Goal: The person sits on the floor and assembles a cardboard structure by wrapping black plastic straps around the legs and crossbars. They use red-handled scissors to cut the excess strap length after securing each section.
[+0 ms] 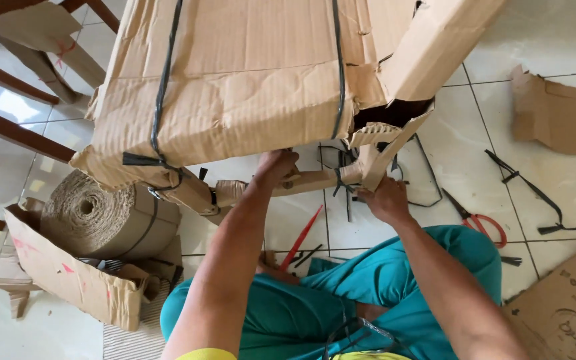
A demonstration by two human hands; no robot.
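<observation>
Both forearms are left bare, no sleeves being seen on them; teal trousers (368, 287) are worn over the legs at six o'clock, and a yellow hem (205, 354) is glimpsed below

Tiled floor (555, 47): scissors (478, 220), cardboard scraps (561, 113).

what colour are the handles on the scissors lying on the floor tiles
Red, best seen in the head view: the scissors lie on the tiles right of the right hand.
</observation>
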